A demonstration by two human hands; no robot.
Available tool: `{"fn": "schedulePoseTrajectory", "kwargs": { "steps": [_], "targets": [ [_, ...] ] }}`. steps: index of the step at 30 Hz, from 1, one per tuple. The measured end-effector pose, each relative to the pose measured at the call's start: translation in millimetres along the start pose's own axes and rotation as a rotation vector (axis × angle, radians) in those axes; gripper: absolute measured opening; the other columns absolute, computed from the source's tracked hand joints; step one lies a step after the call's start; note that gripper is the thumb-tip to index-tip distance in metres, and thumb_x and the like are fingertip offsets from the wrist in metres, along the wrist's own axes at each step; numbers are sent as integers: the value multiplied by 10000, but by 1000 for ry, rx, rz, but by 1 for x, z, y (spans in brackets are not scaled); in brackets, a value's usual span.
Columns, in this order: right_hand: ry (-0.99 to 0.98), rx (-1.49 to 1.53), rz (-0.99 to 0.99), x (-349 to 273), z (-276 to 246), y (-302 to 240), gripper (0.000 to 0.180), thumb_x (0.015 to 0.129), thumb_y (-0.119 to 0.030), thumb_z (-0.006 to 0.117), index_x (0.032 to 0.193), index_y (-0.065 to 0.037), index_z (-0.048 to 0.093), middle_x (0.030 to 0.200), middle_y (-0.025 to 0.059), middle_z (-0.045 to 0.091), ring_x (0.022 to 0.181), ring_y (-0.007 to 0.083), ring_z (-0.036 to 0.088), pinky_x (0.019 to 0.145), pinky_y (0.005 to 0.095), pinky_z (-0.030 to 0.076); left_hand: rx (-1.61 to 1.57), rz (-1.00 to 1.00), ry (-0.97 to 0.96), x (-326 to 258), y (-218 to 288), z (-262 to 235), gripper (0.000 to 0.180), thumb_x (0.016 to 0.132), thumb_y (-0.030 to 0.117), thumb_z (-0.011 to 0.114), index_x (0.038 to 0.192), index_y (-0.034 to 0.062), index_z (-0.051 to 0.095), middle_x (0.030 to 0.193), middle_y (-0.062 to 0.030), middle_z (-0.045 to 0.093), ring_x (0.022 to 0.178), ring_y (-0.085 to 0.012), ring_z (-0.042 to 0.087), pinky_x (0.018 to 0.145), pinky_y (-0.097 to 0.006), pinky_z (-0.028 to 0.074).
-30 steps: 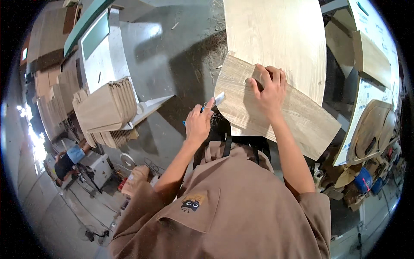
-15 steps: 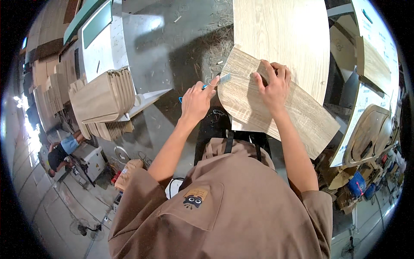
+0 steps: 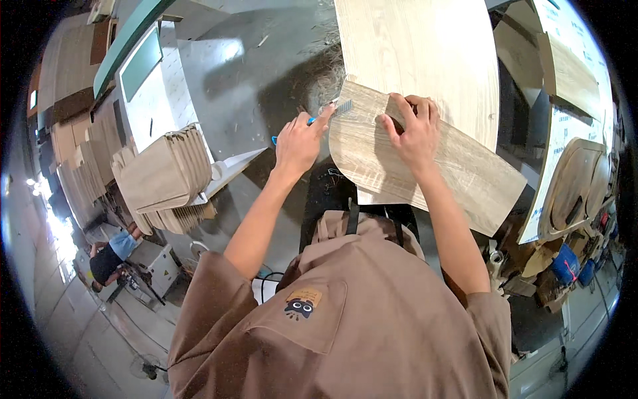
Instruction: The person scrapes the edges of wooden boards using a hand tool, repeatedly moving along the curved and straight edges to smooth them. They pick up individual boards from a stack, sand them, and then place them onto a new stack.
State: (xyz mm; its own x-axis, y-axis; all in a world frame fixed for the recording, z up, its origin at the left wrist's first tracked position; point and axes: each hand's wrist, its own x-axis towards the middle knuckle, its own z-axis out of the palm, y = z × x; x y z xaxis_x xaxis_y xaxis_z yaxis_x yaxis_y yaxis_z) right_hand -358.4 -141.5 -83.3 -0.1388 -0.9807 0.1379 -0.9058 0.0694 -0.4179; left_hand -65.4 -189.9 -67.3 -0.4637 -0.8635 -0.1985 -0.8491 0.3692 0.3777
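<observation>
Workshop clutter rings our bench (image 3: 425, 60) as our right hand (image 3: 412, 133), fingers spread, pins the curved wooden panel (image 3: 432, 166) while our left hand (image 3: 299, 143) pinches a small blue-handled tool (image 3: 325, 113) against its edge, apparently mid-trim, with steady pressure along the curve needed next.

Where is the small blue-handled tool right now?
In the head view, the small blue-handled tool sits upper centre in the left hand, its tip against the left edge of the curved light wooden panel.

We see our right hand (image 3: 413, 133) pressed flat on a curved wooden panel (image 3: 425, 163), our left hand (image 3: 297, 143) holding a small blue-handled tool (image 3: 325, 113) against the panel's upper left edge, a larger pale board (image 3: 419, 53) lying beneath, stacked curved panels (image 3: 163, 176) at left.
</observation>
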Motion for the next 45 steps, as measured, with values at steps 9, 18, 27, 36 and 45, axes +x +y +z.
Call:
{"fn": "schedulePoseTrajectory", "kwargs": {
  "steps": [9, 18, 27, 36, 45],
  "targets": [
    [-15, 28, 39, 0, -3, -2, 527, 964, -502, 847, 1415, -247, 750, 1337, 36, 645, 1378, 334, 536, 1239, 557, 449, -58, -85, 112, -17, 15, 8, 555, 1112, 233, 674, 1654, 318, 596, 952, -159, 610, 888, -393, 689, 806, -531, 572],
    [-23, 1, 22, 1, -5, -3, 529, 972, -485, 847, 1436, -249, 757, 1371, 59, 635, 1385, 348, 520, 1235, 538, 428, -77, -148, -13, -5, 24, -9, 507, 1161, 273, 596, 1666, 308, 582, 975, -169, 625, 932, -403, 708, 837, -538, 588],
    [-32, 33, 42, 1, -5, -4, 519, 963, -479, 844, 1412, -239, 744, 1340, 59, 632, 1352, 344, 529, 1249, 561, 427, -79, -142, -19, -10, 20, 2, 477, 1201, 321, 520, 1675, 299, 570, 972, -179, 610, 922, -416, 696, 829, -553, 582],
    [-37, 23, 35, 3, -4, -3, 509, 967, -505, 848, 1394, -242, 761, 1315, 50, 630, 1335, 314, 529, 1234, 535, 444, -68, -126, -36, -7, 14, 4, 491, 1217, 352, 495, 1706, 336, 536, 978, -179, 604, 900, -420, 683, 817, -552, 576],
    [1, 18, -2, 4, -3, 1, 521, 975, -534, 837, 1400, -246, 750, 1276, 33, 641, 1313, 293, 556, 1274, 548, 415, 8, -31, 13, 14, 7, -1, 492, 1136, 281, 642, 1626, 323, 626, 945, -141, 620, 878, -364, 701, 792, -500, 560]
  ]
}}
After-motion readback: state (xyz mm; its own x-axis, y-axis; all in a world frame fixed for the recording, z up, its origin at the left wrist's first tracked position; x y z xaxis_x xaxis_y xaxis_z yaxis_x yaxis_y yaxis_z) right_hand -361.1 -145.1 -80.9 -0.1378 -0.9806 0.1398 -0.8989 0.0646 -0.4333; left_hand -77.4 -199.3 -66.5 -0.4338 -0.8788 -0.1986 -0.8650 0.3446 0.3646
